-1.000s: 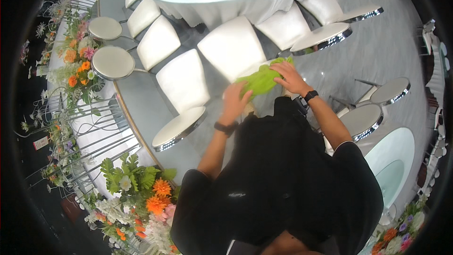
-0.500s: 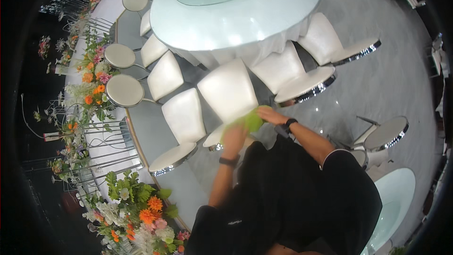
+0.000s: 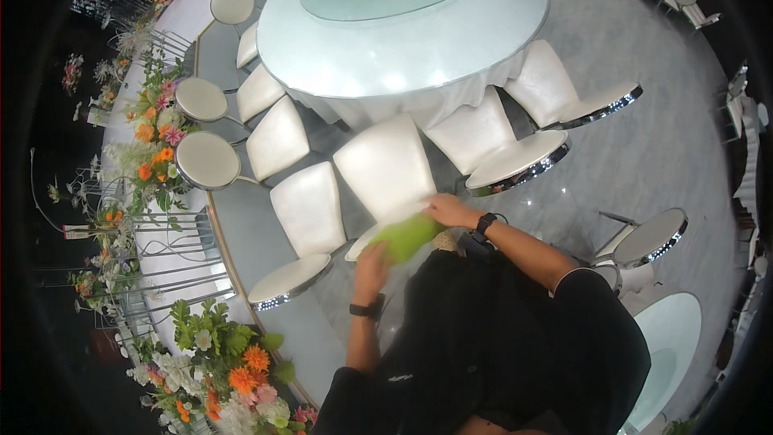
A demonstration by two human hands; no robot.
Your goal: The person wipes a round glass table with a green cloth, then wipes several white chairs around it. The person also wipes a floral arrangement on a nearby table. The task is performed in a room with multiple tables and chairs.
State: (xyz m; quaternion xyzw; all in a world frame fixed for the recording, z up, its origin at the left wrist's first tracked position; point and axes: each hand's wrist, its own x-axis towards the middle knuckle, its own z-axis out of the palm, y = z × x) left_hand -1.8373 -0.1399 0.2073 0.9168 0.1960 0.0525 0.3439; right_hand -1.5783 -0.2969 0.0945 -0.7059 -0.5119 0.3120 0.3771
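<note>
A green cloth is stretched between my two hands, just in front of a white chair and partly over its round seat. My left hand grips the cloth's left end, with a dark band on that wrist. At the opposite end, my right hand holds the cloth by its upper right corner, beside the chair's back; a black watch is on that wrist. The cloth is slightly blurred, and it hides part of the seat beneath it.
Behind the chairs stands a round glass-topped table with a white skirt. White chairs flank mine on both sides. Flower arrangements line a raised platform at the left. Another chair and a second glass table are at the right.
My hands have moved apart, and the bunched cloth is now spread out between them. The left hand has shifted down and left, the right slightly lower and left.
</note>
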